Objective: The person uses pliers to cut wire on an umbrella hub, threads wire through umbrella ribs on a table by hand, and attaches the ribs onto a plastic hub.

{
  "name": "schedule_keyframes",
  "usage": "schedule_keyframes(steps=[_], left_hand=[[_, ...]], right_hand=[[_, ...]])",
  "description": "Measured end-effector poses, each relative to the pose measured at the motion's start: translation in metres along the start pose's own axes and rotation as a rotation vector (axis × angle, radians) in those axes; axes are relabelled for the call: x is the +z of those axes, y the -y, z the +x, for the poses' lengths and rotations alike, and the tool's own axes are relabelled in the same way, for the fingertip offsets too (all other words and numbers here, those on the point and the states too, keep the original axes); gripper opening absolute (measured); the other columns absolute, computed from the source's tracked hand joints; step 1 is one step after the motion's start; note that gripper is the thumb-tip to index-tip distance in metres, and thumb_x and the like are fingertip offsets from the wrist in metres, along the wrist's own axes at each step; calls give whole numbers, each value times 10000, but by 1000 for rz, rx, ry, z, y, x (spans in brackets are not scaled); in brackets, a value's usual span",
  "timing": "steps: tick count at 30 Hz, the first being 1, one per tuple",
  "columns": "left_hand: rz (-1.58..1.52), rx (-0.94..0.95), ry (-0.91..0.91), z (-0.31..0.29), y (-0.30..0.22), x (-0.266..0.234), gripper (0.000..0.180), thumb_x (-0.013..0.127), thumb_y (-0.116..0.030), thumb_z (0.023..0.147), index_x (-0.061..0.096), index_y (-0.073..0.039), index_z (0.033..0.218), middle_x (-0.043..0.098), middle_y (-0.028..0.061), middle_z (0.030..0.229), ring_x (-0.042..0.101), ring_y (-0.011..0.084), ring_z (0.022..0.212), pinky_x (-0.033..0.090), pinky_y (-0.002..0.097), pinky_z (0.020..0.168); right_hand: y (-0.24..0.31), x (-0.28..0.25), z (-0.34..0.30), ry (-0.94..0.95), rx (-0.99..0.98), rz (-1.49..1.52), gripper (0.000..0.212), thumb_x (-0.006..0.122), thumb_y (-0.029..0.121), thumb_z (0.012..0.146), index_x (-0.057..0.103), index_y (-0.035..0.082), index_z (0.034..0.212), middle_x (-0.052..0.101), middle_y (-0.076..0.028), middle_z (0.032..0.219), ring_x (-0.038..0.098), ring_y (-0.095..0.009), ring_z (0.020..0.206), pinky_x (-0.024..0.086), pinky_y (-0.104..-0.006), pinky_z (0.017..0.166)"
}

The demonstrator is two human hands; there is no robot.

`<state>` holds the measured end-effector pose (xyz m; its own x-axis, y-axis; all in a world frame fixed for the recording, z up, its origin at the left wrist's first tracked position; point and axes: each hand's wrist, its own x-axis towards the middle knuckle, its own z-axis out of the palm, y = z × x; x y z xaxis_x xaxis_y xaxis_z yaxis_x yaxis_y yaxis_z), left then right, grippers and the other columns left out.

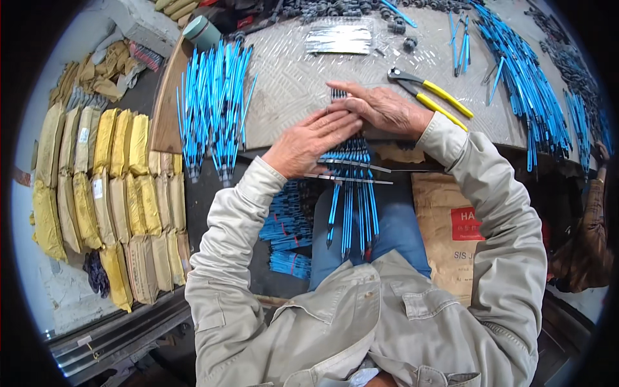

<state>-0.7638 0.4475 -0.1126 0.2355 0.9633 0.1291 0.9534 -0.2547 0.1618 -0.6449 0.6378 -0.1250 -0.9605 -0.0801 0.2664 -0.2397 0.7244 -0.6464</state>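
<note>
At the table's near edge, both my hands are on a bundle of thin blue rods with black ends (pixel 354 200). Its near part spreads out over my lap. My left hand (pixel 309 143) lies over the bundle from the left, fingers close together and curved over it; part of its thumb shows below. From the right, my right hand (pixel 390 111) cups the far, black-tipped end, its fingers meeting the left fingertips. The hands hide the bundle's middle. Two narrow pale strips (pixel 358 180) cross the rods just below my hands.
Yellow-handled cutting pliers (pixel 435 100) lie right of my hands. Blue rods are piled at the table's left (pixel 216 103) and right (pixel 525 84). A pack of silvery strips (pixel 338 35) lies beyond. Wrapped yellow and tan packets (pixel 119 193) stand left; a brown paper sack (pixel 445 238) is beside my leg.
</note>
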Motion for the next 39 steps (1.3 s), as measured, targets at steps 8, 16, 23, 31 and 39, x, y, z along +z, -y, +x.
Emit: schedule_keyframes(steps=[8, 16, 23, 31, 39], left_hand=[[160, 32, 3, 14, 0, 14, 545, 495, -186, 809, 381, -105, 1336, 372, 33, 1393, 360, 185, 1279, 294, 343, 1062], [104, 21, -20, 10, 2, 10, 499, 435, -115, 836, 385, -108, 1333, 359, 30, 1400, 362, 184, 1275, 306, 343, 1058], [104, 25, -22, 11, 2, 9, 511, 435, -113, 830, 375, -98, 1337, 358, 41, 1400, 347, 195, 1286, 299, 350, 1062], [70, 25, -53, 11, -1, 15, 511, 441, -113, 821, 386, -93, 1328, 366, 46, 1394, 356, 197, 1281, 308, 351, 1057], [44, 78, -54, 9, 3, 9, 683, 614, -291, 720, 388, -42, 1314, 382, 113, 1375, 357, 241, 1280, 294, 383, 1051]], right_hand=[[-63, -57, 78, -164, 132, 208, 244, 557, 262, 863, 619, 56, 979, 623, -122, 1023, 617, -266, 887, 489, -363, 720], [-90, -52, 103, -237, 45, -676, 164, 658, 238, 736, 600, 91, 781, 584, -50, 787, 579, -254, 776, 425, -383, 686], [-89, -61, 111, -119, 186, -634, 144, 642, 210, 740, 605, 80, 788, 589, -55, 822, 577, -264, 795, 428, -379, 694], [-75, -58, 88, -349, 142, -541, 121, 597, 181, 795, 613, 66, 831, 596, -87, 821, 585, -286, 796, 450, -374, 667], [-12, -22, -13, -260, 113, -355, 79, 598, 145, 799, 639, 109, 856, 566, -71, 754, 586, -270, 679, 447, -359, 578]])
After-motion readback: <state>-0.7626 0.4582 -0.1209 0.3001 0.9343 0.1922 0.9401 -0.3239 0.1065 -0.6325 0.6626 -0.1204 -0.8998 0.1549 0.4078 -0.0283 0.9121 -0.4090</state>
